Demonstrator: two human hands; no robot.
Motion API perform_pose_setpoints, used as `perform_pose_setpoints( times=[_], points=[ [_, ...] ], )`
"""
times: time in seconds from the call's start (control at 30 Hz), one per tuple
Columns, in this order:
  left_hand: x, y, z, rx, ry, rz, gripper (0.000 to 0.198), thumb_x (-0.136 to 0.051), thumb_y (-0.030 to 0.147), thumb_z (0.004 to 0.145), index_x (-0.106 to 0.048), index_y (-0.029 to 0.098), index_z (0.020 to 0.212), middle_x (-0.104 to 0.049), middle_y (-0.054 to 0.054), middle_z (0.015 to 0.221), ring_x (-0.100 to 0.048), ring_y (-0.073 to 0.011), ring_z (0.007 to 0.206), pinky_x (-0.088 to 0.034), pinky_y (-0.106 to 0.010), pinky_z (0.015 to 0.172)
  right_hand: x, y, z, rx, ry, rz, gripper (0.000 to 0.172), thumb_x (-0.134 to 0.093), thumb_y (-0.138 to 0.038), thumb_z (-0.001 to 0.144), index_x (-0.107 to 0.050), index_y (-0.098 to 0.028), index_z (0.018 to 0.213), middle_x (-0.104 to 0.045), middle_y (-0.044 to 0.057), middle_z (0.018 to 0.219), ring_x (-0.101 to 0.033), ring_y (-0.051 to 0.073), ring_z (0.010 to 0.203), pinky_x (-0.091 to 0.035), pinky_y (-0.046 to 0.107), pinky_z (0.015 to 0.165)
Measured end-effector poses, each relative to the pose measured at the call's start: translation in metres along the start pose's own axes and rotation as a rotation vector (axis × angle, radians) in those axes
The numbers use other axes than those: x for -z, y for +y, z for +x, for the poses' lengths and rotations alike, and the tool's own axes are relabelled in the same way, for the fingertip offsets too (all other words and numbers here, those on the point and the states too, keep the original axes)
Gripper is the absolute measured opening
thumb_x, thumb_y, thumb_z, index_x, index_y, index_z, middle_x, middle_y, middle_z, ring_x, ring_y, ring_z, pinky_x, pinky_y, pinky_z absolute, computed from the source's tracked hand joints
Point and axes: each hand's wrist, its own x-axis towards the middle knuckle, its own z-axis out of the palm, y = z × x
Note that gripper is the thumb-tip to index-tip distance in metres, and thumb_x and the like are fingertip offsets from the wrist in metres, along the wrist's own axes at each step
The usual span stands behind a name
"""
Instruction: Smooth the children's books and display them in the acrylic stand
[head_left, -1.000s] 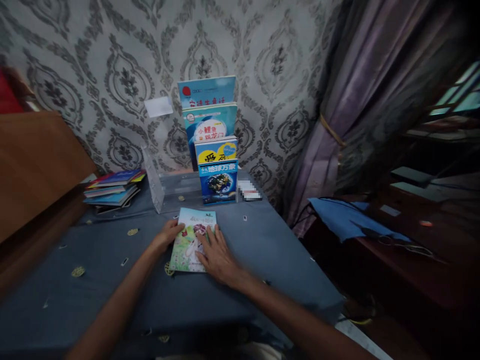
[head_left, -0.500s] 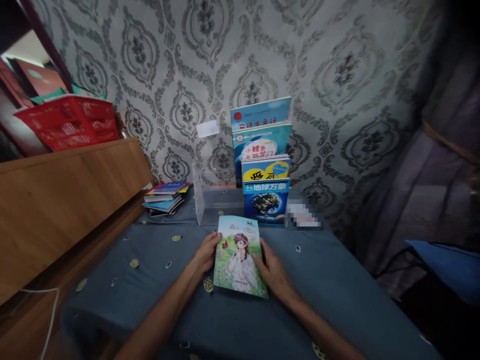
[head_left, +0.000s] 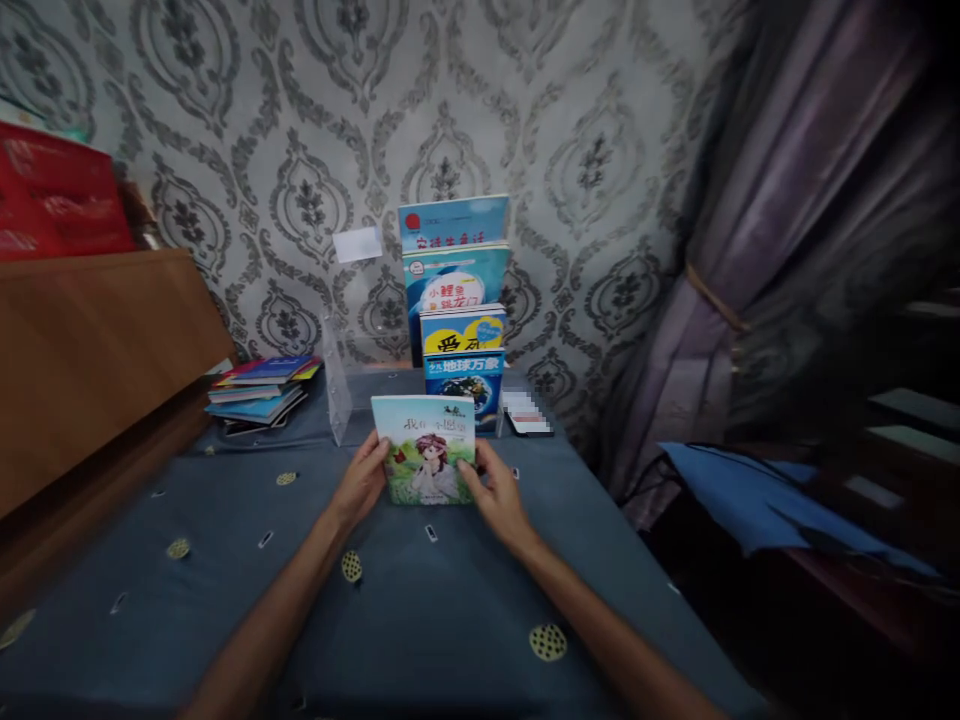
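Tipped more upright than in the earlier head-view frames, the illustrated book (head_left: 429, 462) now faces the wearer before the clear rack (head_left: 336, 392), partly hiding the globe book (head_left: 489, 396); whether its lower edge clears the blue cloth (head_left: 420, 630) is hard to tell. Left hand (head_left: 363, 480) and right hand (head_left: 498, 492) are closed on its opposite sides, thumbs in front, probably to keep it level, while the taller books (head_left: 455, 222) stand stepped behind, apparently so titles show.
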Motion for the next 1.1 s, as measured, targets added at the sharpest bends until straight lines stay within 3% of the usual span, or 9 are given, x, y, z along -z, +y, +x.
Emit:
perform_pose_setpoints(
  times=[0.23, 0.4, 0.6, 0.7, 0.77, 0.97, 1.1],
  points=[
    [0.011, -0.022, -0.003, 0.034, 0.079, 0.068, 0.057, -0.081, 0.059, 0.068, -0.067, 0.022, 0.110, -0.073, -0.007, 0.114, -0.063, -0.0276, 0.119, -0.050, -0.040, 0.101, 0.005, -0.005, -0.017, -0.001, -0.041, -0.110, 0.026, -0.044, -0.039, 0.099, -0.060, -0.020, 0.107, -0.067, 0.003, 0.086, -0.062, 0.020, 0.075, -0.048, 0.028, 0.068],
    [0.017, -0.010, 0.002, 0.088, 0.101, 0.277, 0.056, -0.080, 0.063, 0.065, -0.069, 0.020, 0.099, -0.074, -0.006, 0.106, -0.064, -0.0259, 0.110, -0.050, -0.034, 0.096, 0.012, -0.002, -0.011, 0.023, -0.056, -0.116, 0.029, -0.043, -0.037, 0.099, -0.062, -0.019, 0.113, -0.071, 0.005, 0.094, -0.064, 0.019, 0.078, -0.049, 0.028, 0.070],
    [0.009, 0.020, 0.019, 0.021, 0.025, 0.712, 0.036, -0.074, 0.055, 0.068, -0.065, 0.020, 0.072, -0.063, -0.002, 0.070, -0.061, -0.0228, 0.082, -0.049, -0.028, 0.069, 0.018, 0.010, 0.005, 0.015, -0.061, -0.151, 0.029, -0.045, -0.035, 0.096, -0.065, -0.019, 0.111, -0.072, 0.006, 0.093, -0.065, 0.021, 0.081, -0.050, 0.030, 0.071],
    [0.004, 0.023, 0.033, -0.015, 0.011, 0.811, 0.033, -0.070, 0.052, 0.070, -0.065, 0.020, 0.074, -0.056, 0.000, 0.066, -0.053, -0.0168, 0.064, -0.041, -0.024, 0.052, 0.019, 0.017, 0.016, 0.006, -0.057, -0.141, 0.026, -0.046, -0.032, 0.093, -0.064, -0.019, 0.108, -0.070, 0.005, 0.090, -0.064, 0.021, 0.080, -0.050, 0.029, 0.069],
    [0.000, 0.022, 0.042, -0.022, 0.019, 0.821, 0.034, -0.068, 0.051, 0.070, -0.066, 0.018, 0.082, -0.059, 0.000, 0.071, -0.053, -0.0157, 0.063, -0.040, -0.023, 0.049, 0.020, 0.024, 0.025, 0.000, -0.041, -0.137, 0.025, -0.047, -0.032, 0.091, -0.063, -0.019, 0.106, -0.069, 0.005, 0.089, -0.063, 0.021, 0.080, -0.050, 0.029, 0.068],
    [-0.024, 0.018, 0.067, -0.186, 0.069, 0.774, 0.036, -0.064, 0.046, 0.075, -0.064, 0.018, 0.098, -0.068, -0.005, 0.092, -0.062, -0.0219, 0.086, -0.052, -0.027, 0.066, 0.034, 0.029, 0.057, 0.030, 0.074, -0.202, 0.018, -0.048, -0.034, 0.089, -0.060, -0.021, 0.096, -0.065, 0.003, 0.081, -0.059, 0.021, 0.073, -0.048, 0.030, 0.066],
    [-0.037, 0.018, 0.077, -0.379, 0.039, 0.749, 0.035, -0.060, 0.042, 0.084, -0.063, 0.018, 0.109, -0.069, -0.007, 0.103, -0.063, -0.0229, 0.095, -0.052, -0.030, 0.081, 0.046, 0.016, 0.074, 0.121, 0.170, -0.204, 0.026, -0.042, -0.042, 0.096, -0.059, -0.022, 0.095, -0.064, 0.004, 0.083, -0.059, 0.022, 0.077, -0.047, 0.031, 0.070]
  ],
)
